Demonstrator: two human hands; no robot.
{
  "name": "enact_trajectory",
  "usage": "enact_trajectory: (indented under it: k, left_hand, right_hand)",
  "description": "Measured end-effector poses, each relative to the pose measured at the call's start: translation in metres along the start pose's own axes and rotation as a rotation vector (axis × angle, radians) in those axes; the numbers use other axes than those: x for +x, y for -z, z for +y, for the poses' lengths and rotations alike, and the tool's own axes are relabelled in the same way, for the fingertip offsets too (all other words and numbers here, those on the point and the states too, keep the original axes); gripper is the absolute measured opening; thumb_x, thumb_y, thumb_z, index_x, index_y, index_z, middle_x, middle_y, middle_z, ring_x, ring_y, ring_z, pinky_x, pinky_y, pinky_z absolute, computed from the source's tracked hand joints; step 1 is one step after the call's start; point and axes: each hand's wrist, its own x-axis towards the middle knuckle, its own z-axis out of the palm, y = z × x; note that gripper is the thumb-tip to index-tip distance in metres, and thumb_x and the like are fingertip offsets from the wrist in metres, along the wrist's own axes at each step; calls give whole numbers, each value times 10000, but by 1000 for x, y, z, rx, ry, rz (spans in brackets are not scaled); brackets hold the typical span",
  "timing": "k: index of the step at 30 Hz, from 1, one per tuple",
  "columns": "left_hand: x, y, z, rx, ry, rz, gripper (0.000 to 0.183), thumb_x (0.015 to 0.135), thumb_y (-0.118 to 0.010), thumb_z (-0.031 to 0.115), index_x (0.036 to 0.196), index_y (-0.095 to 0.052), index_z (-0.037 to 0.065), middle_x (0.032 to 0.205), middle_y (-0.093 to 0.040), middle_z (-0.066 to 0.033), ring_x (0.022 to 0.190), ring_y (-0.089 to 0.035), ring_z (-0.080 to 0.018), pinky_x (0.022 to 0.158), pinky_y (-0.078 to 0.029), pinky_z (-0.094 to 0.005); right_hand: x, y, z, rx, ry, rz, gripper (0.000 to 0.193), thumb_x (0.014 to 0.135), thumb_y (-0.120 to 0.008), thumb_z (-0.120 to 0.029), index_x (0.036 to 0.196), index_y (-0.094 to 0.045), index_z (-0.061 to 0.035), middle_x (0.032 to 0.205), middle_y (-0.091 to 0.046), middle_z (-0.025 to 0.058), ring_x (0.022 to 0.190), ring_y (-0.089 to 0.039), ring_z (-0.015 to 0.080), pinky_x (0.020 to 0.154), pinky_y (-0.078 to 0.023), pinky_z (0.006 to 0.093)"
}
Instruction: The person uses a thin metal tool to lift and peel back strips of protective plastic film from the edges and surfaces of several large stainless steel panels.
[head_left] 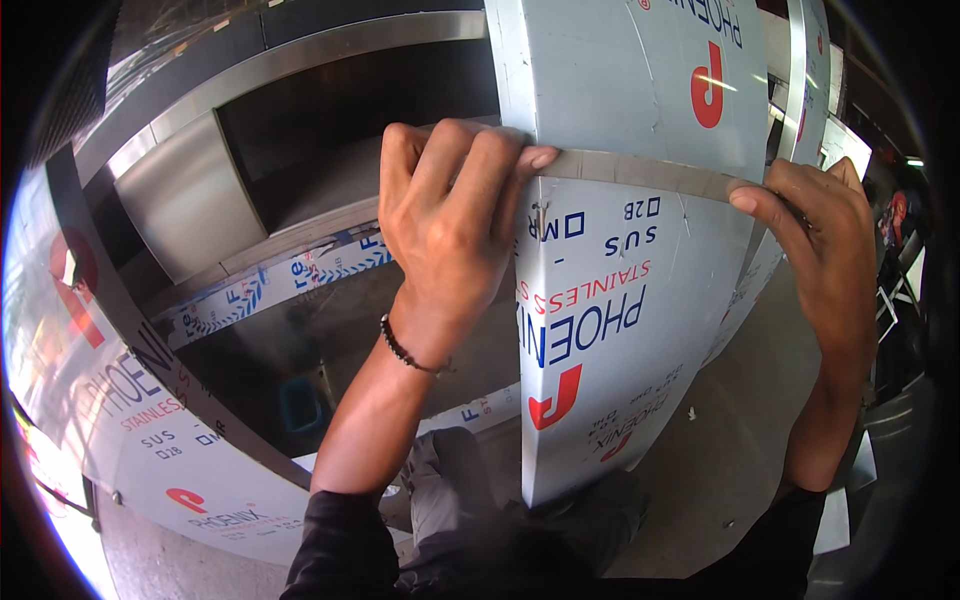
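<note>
A tall steel-coloured door panel (630,270) under printed protective film stands upright in front of me. Across its face runs a narrow grey strip (640,172), slightly bowed; whether it is a ruler or a band of tape I cannot tell. My left hand (450,200) is closed at the panel's left edge, with the thumb pressed on the strip's left end and the other fingers curled. At the right edge, my right hand (815,215) pinches the strip's other end under its thumb, its fingers bent behind. A dark beaded bracelet circles my left wrist.
Left of the panel is a steel cabinet frame (330,50) with a dark open inside. Another film-covered panel (130,400) stands at the far left. Behind on the right is a further film-covered panel (808,70). My legs (450,480) are close below the panel, over a grey floor (720,450).
</note>
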Motion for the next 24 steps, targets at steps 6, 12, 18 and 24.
enact_trajectory:
  k: [6, 12, 18, 24]
  left_hand:
    - [-40, 24, 29, -34, 63, -144, 244, 749, -869, 237, 818, -685, 92, 733, -528, -28, 693, -455, -224, 593, -391, -335]
    - [-4, 5, 0, 61, -33, -35, 216, 796, -849, 215, 813, -672, 93, 736, -538, -32, 696, -461, -246, 603, -392, -362]
    - [-28, 14, 18, -9, 43, -63, 209, 766, -864, 175, 837, -692, 78, 746, -537, -52, 699, -465, -243, 616, -399, -364]
    - [-1, -2, 2, 19, -38, 40, 190, 789, -850, 182, 824, -682, 101, 742, -556, -28, 687, -459, -248, 613, -395, -360]
  right_hand:
    - [-40, -16, 3, 120, -7, -139, 335, 929, -737, -270, 767, -591, -15, 639, -518, 91, 588, -475, 251, 738, -327, 375]
    - [-5, -3, -3, 40, -1, -33, 346, 923, -742, -258, 747, -564, -19, 633, -503, 100, 593, -478, 268, 726, -327, 383]
    - [-22, -7, 2, 40, 41, -67, 336, 940, -722, -262, 759, -574, -20, 633, -503, 97, 595, -481, 262, 728, -327, 380]
    - [-9, -6, 3, 38, 0, -18, 357, 929, -732, -281, 741, -568, -25, 625, -496, 91, 590, -476, 252, 720, -322, 373]
